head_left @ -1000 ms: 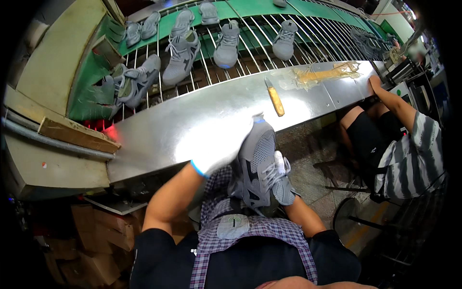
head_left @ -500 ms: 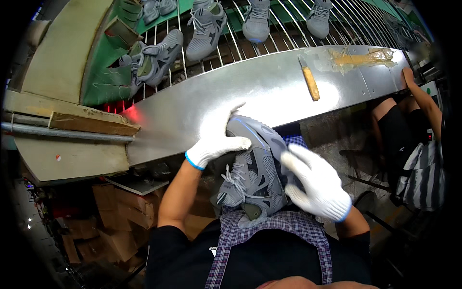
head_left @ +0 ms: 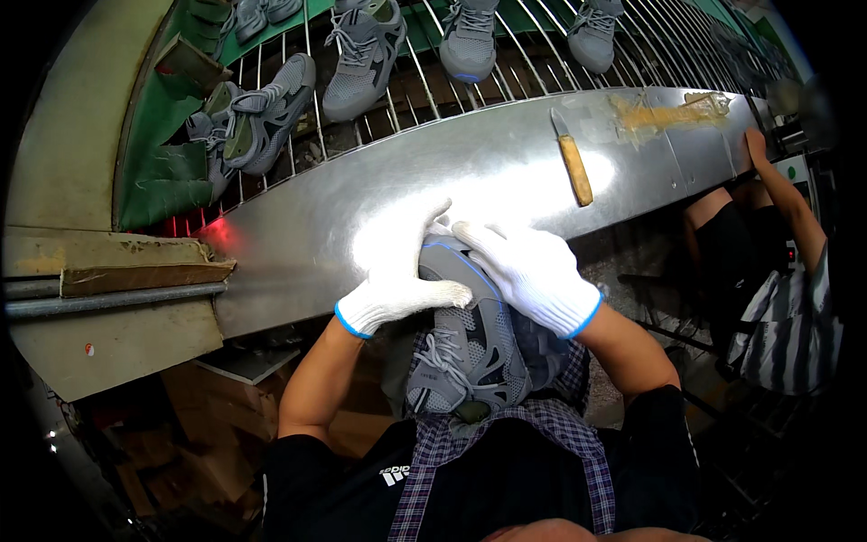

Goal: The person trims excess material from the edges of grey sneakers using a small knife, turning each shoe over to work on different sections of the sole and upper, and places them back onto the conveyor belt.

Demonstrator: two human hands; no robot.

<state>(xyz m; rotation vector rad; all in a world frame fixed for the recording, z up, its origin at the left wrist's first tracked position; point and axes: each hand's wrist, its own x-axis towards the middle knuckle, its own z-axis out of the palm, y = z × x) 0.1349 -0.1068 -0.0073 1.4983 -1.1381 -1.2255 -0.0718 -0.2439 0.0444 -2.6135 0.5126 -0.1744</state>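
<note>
A grey lace-up sneaker point(head_left: 470, 330) with a thin blue line around its toe is held in front of my chest, toe toward the metal ledge. My left hand point(head_left: 402, 280), in a white knit glove, grips it at the toe, thumb lying across the upper. On the toe's other edge, my gloved right hand point(head_left: 533, 275) lies with bent fingers against the shoe, covering the sole's edge there. The heel end rests by my checked apron point(head_left: 524, 438). Both hands' fingertips are partly hidden behind the toe.
A wooden-handled knife point(head_left: 575, 170) lies on the metal ledge point(head_left: 325, 212). Behind it, several grey sneakers point(head_left: 361, 68) stand on a rack of metal rods. Cardboard boxes point(head_left: 199, 425) are low at left. Another person's arm point(head_left: 795, 194) reaches the ledge's right end.
My right hand has moved up and left from beside the sole onto the toe. The grey sole strip seen apart from the upper is now largely covered. My left hand keeps its grip.
</note>
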